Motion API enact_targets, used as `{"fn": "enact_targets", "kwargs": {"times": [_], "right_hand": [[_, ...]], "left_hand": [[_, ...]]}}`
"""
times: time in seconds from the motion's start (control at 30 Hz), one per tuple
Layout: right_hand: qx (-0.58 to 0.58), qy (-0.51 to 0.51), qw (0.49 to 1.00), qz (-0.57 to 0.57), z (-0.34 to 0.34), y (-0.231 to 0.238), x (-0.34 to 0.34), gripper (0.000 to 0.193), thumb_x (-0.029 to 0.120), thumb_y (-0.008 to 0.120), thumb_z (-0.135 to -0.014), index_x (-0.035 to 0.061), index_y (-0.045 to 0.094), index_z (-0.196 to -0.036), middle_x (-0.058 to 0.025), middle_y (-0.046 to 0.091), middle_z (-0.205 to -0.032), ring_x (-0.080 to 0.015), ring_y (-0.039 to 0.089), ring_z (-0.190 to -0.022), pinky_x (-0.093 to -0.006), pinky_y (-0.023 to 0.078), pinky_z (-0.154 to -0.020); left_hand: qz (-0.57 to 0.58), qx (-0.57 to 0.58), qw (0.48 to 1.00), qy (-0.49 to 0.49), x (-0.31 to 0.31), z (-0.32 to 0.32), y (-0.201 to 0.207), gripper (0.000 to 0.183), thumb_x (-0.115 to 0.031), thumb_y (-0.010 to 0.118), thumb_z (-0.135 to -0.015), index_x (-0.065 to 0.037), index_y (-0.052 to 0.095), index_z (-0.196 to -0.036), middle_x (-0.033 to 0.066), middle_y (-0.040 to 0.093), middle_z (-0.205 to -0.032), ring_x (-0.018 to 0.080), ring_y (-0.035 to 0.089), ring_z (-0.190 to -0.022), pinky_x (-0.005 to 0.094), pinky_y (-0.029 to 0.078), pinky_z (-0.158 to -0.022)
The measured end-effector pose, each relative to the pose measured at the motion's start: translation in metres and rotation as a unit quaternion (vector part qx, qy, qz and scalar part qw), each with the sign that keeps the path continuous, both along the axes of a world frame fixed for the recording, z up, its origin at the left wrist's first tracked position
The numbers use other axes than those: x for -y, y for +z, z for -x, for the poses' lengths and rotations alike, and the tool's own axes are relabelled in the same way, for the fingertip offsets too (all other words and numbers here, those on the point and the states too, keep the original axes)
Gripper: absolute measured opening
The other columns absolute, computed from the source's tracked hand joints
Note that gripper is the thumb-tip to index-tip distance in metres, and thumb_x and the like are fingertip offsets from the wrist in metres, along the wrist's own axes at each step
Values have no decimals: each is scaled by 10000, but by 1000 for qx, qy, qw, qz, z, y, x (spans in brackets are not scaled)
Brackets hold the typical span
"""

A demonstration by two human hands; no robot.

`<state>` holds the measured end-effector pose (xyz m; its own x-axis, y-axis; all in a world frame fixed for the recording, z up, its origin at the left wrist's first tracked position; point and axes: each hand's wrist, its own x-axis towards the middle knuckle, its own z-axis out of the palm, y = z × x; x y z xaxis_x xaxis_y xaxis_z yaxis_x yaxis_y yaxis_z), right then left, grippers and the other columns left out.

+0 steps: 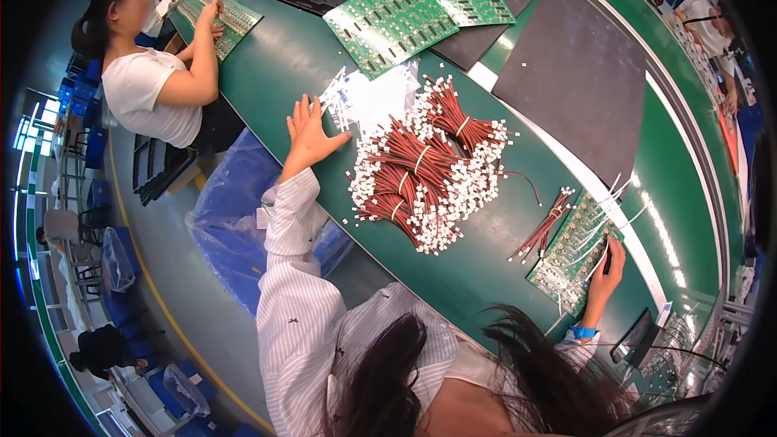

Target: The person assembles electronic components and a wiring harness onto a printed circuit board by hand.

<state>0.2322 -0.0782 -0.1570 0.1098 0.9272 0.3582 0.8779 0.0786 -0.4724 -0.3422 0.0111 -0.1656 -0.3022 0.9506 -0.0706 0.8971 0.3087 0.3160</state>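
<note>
My left hand (308, 139) is open, its fingers spread over the green bench. Just beyond its fingertips, small white strip-like pieces (344, 97) lie beside a clear plastic bag (387, 95). Right of that hand is a big pile of red-and-black wire bundles (421, 166) with white connectors, tied with pale bands. My right hand (605, 277) curls at the right edge of a green circuit board (560, 275), from which several thin white strips stick up. Its fingers are closed, but what they grip is hidden. A smaller wire bundle (544, 231) lies left of this board.
More green circuit boards (392, 24) lie at the far side, partly on black sheets. A dark mat (575, 73) covers the far right, near a green conveyor (688, 154). Across to the left, a co-worker (154, 73) handles another board. Blue plastic sheeting (235, 218) hangs beside the bench.
</note>
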Motion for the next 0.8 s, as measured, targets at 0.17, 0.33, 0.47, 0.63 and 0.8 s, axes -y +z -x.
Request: {"fn": "enact_targets", "kwargs": {"times": [0.17,0.33,0.47,0.63,0.8], "right_hand": [[3,0,1000,-2,0,1,-1,274,10,480,-849,46,576,-1104,-127,560,-1112,-278,515,-1062,-340,384,-912],[1,2,1000,0,-2,-2,1,272,20,479,-859,40,569,-1115,-129,552,-1128,-275,509,-1071,-333,376,-921],[3,-1,1000,-6,-1,-1,-1,269,6,490,-845,42,581,-1096,-133,561,-1107,-279,521,-1054,-338,385,-910],[11,4,1000,-15,-3,-3,-1,271,6,497,-843,46,582,-1097,-136,561,-1106,-273,524,-1052,-335,390,-905],[1,-1,1000,-7,-2,-2,1,268,9,500,-844,45,580,-1097,-134,562,-1108,-272,520,-1061,-336,388,-912]], "left_hand": [[-72,-9,996,44,0,-2,-16,946,-424,691,-646,30,253,-1351,233,232,-1400,357,169,-1322,484,113,-1061],[-179,-19,983,22,-1,15,-11,636,-241,672,-699,-44,425,-1251,136,450,-1229,301,430,-1122,400,313,-952],[-148,-53,988,4,-7,23,0,408,-206,659,-705,-68,533,-1068,101,530,-1085,285,497,-1009,400,372,-868],[-80,-70,994,-16,-26,31,4,254,-179,632,-713,-54,550,-918,109,605,-892,318,546,-912,429,408,-786],[7,-82,996,-41,-33,37,7,224,-152,580,-735,-24,527,-911,161,601,-839,371,546,-838,464,423,-722]]}}
